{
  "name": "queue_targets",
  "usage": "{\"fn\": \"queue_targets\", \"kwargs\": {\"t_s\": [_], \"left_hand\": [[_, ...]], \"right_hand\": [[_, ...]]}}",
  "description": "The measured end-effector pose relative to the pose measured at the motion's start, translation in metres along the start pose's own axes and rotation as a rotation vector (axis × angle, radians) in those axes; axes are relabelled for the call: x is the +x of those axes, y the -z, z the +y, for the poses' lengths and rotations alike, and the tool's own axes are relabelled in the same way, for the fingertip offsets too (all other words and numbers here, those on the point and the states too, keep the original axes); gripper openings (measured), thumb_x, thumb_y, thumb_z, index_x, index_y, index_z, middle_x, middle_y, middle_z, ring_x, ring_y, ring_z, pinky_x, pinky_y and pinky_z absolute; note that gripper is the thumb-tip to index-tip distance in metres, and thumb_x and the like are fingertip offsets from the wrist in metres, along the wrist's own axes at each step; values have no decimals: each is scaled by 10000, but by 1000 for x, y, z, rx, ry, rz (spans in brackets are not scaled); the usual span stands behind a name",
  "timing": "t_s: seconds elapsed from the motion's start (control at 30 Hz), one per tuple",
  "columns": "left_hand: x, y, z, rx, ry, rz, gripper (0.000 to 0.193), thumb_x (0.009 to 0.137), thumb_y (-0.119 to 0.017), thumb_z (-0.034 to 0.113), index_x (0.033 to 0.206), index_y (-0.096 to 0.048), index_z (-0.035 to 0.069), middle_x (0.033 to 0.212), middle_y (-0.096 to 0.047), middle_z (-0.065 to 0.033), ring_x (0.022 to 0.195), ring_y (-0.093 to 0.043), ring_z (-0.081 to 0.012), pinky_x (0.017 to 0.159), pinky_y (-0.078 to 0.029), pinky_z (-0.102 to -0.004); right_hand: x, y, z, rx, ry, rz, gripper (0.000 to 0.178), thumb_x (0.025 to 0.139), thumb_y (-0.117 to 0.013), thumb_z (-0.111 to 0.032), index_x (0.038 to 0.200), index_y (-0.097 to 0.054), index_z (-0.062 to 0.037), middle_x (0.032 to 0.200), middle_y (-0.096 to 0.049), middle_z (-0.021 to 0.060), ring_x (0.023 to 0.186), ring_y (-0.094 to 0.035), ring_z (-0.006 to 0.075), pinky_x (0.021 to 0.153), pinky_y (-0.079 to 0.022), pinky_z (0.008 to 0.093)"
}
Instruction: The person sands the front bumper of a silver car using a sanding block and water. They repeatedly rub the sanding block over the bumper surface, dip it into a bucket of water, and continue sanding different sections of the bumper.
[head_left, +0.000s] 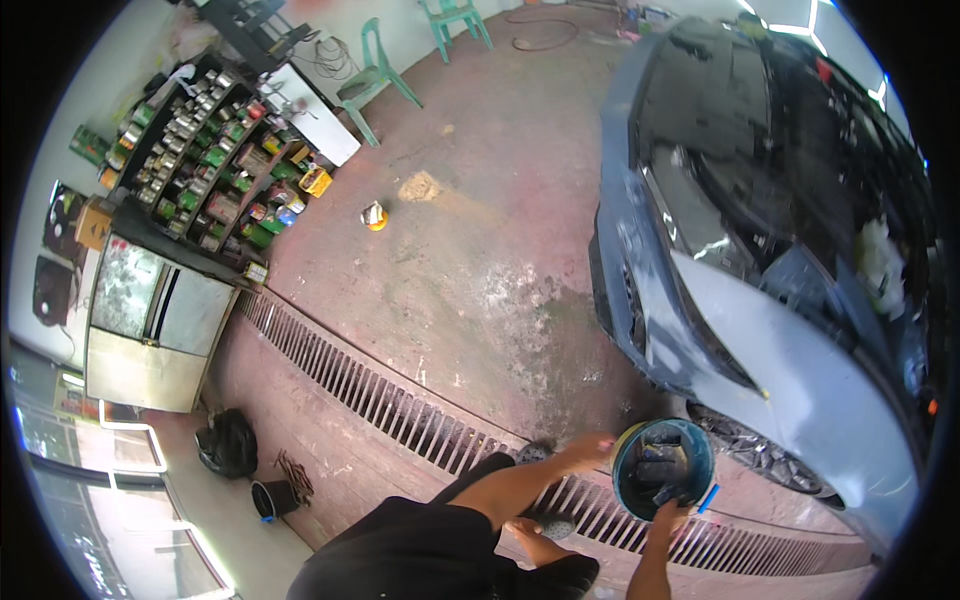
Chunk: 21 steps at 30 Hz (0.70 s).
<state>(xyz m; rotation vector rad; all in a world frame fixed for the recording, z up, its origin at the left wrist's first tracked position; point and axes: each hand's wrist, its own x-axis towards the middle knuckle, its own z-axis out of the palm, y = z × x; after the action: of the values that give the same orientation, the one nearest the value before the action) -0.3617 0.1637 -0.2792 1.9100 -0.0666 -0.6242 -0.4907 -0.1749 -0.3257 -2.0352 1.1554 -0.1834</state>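
Note:
A round teal bucket (702, 452) is in front of me, over the floor grate and beside the car's front wheel. Dark block-like pieces (660, 462) lie in it, and a blue handle piece (709, 498) sticks out at its right. My left hand (588, 453) is closed at the bucket's left rim, its fingertips partly hidden. Over the near rim reaches my right hand (672, 512), its fingers closed by a dark piece inside; what exactly they grip is unclear. I cannot tell whether the bucket rests on the floor.
A blue-grey car (800, 360) with dull patches stands close at right. The drain grate (400, 420) crosses the floor under me. A black bag (228, 442) and a small black bucket (272, 498) are at left. Shelves of cans (205, 150) and green chairs (375, 80) stand farther off.

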Motion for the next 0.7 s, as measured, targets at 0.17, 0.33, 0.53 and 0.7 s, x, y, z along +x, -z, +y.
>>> {"fn": "queue_targets", "kwargs": {"t_s": [0.17,0.33,0.53,0.7], "left_hand": [[-186,218,-39,445,299,414,595,1082,-681,481,1463,-695,24,1386,-767,-233,1295,-728,-440,1128,-569,-500],[-385,377,-40,309,800,498,582,1007,-705,526,1285,-787,22,1346,-760,-286,1306,-699,-488,1129,-553,-567],[-589,466,-94,90,1175,585,554,976,-703,434,1329,-786,15,1424,-737,-299,1395,-676,-476,1170,-543,-571],[-639,496,-139,157,1177,389,530,961,-684,431,1229,-829,-2,1369,-747,-307,1300,-716,-481,1118,-574,-556]], "right_hand": [[-142,66,-146,79,-18,-232,562,1017,-595,-134,1520,-585,117,1441,-697,353,1339,-665,516,1177,-491,520],[-220,137,-190,-150,63,-190,516,1013,-557,-114,1470,-636,113,1396,-731,339,1314,-691,499,1132,-529,521],[-267,123,-263,-255,-10,-439,321,949,-780,-134,1219,-687,12,1075,-708,173,933,-639,309,787,-494,409],[-311,57,-404,-369,67,-463,305,947,-779,-138,1202,-701,10,1051,-725,170,911,-667,308,776,-521,414]]}}
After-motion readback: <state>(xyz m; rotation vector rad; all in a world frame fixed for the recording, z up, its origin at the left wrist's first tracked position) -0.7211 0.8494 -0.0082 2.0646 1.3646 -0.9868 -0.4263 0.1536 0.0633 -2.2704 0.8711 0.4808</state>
